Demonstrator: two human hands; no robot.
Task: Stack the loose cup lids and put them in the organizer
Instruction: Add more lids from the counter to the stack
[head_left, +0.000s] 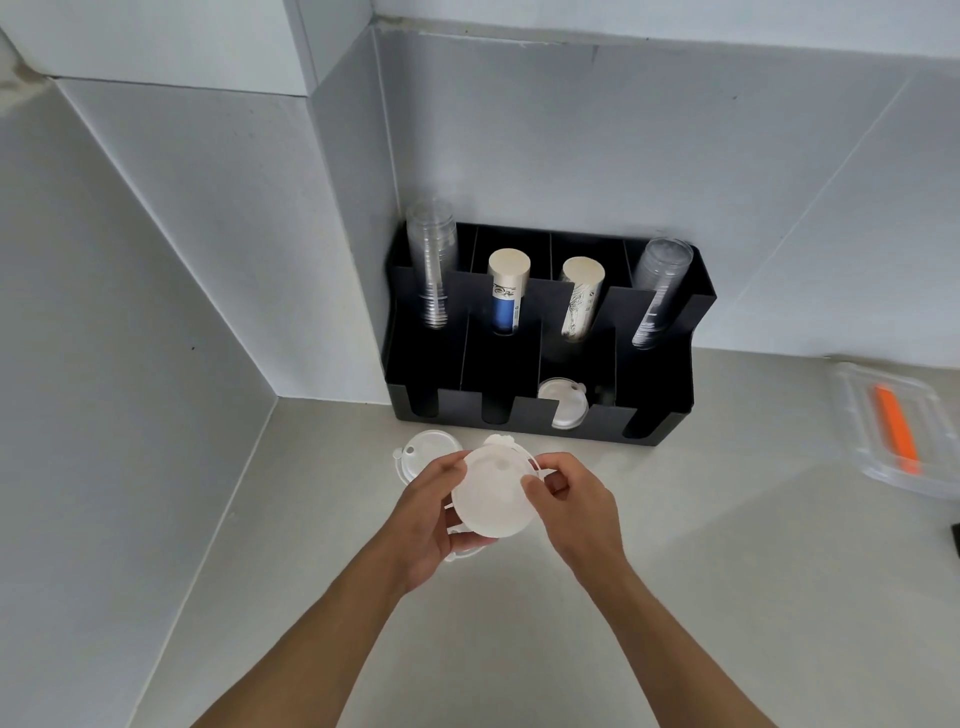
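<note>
Black organizer (524, 415) against the wall: rear slots hold two clear cup stacks (431, 265) and two paper cup stacks (506, 296); one front slot holds white lids (563, 402). Left hand (431, 519) and right hand (576, 504) both clasp a lid stack (493, 499) above the counter (727, 571). Loose lid (423, 454) lies beside. Clear box (893, 431) contains an orange item (896, 428).

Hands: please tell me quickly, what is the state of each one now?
Left hand: closed on the white lid, gripping its left edge from below.
Right hand: closed on the same lid, pinching its right edge.
</note>
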